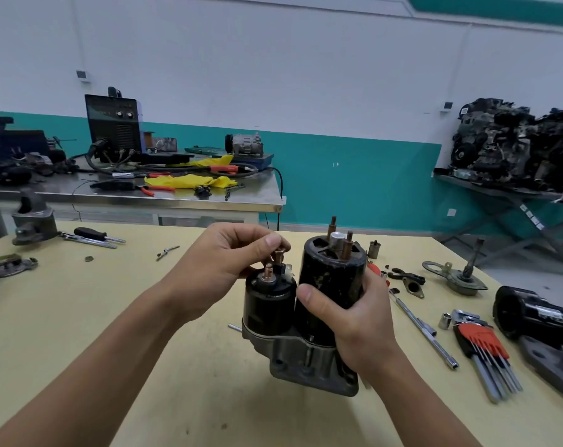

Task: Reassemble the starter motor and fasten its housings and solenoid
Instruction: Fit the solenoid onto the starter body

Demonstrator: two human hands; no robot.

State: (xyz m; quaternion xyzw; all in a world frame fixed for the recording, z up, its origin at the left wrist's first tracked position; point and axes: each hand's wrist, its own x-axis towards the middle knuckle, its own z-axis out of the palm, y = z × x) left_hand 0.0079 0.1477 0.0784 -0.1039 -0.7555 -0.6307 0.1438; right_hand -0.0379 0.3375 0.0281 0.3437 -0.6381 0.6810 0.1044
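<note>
View: head camera, looking down over both forearms at a yellow tabletop (112, 285).
Starter motor (306, 317): between the two grips, standing on end with a slight tilt. I cannot tell whether its base touches the tabletop.
Left grip (228, 262): thumb and fingertips pinched on the taller copper terminal stud (279, 254) atop the solenoid (268, 301).
Right grip (347, 321): fingers curled round the black motor body (330, 275) from its right side, thumb lying across the front by the seam with the solenoid.
Under both grips: the grey nose housing (306, 359) — solenoid and motor body sit side by side in it, touching.
Above the right grip: two long bolts (332, 225) and a silver shaft end (337, 240) stick up out of the motor body's open top.
Right of the right grip: an extension bar (422, 327), a red-holdered hex key set (486, 350), and a second starter motor (538, 321) lying at the edge of view.
Beyond the right grip: a small socket (373, 250) and a plate with a shaft (460, 275).
Left of the left grip: well apart, a black-handled screwdriver (96, 235) and a grey cast housing (35, 221).
Far beyond both grips: a steel table (209, 201) — on it a welding machine (115, 127) and a yellow cloth (189, 180).
</note>
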